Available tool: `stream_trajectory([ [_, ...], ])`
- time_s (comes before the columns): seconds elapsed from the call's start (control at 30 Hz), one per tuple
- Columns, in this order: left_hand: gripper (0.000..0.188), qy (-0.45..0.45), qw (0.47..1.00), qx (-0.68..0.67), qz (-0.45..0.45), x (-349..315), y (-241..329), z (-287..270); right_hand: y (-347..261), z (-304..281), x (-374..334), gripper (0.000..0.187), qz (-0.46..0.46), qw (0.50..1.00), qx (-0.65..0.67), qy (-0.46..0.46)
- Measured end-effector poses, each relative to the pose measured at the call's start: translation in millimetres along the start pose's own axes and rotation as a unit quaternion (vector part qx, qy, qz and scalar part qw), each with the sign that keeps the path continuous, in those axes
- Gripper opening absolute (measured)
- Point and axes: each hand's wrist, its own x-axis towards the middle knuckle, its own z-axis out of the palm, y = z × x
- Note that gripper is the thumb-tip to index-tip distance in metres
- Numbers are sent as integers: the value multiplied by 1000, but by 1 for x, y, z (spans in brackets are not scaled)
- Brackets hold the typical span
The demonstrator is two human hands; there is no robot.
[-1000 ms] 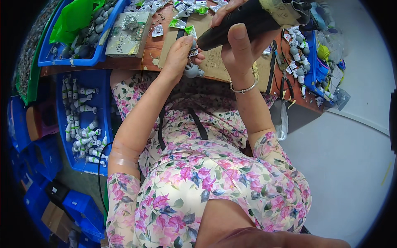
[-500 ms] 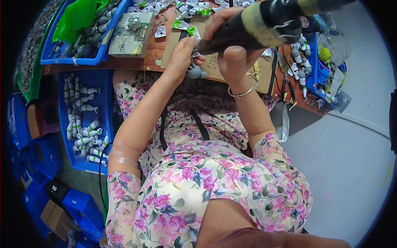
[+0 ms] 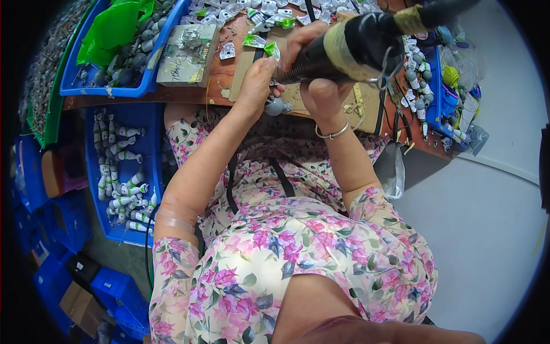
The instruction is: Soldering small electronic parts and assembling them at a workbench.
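My right hand (image 3: 322, 98) grips a black power screwdriver (image 3: 309, 58), its body wrapped with yellowed tape and a wire hook at its back end. The tool slants down toward my left hand (image 3: 256, 87), whose fingers are closed around a small assembly. A round grey knob (image 3: 276, 106) of that assembly sticks out below my fingers; the rest of it, and the driver's tip, are hidden by my hands. Just past my left fingertips lies a green-and-white plastic piece (image 3: 271, 50).
A cardboard sheet (image 3: 243, 71) lies under my hands on the brown table, with white shells (image 3: 227, 51) scattered beyond. A cardboard box (image 3: 186, 74) and blue bin (image 3: 123, 92) stand left; a lower blue tray (image 3: 123, 226) holds finished-looking pieces. Pliers (image 3: 402, 125) lie right.
The whole view has shifted slightly. The screwdriver's back end has tilted a little, while both hands keep their grips close together.
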Motion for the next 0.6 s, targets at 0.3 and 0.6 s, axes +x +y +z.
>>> stream_trajectory([
  [0.3,33,-7,999,10,51,9,13,-1,12,1,5,69,-38,999,9,5],
  [0.6,30,-2,1000,-20,-13,25,-38,-6,0,-17,73,37,12,984,-171,55],
])
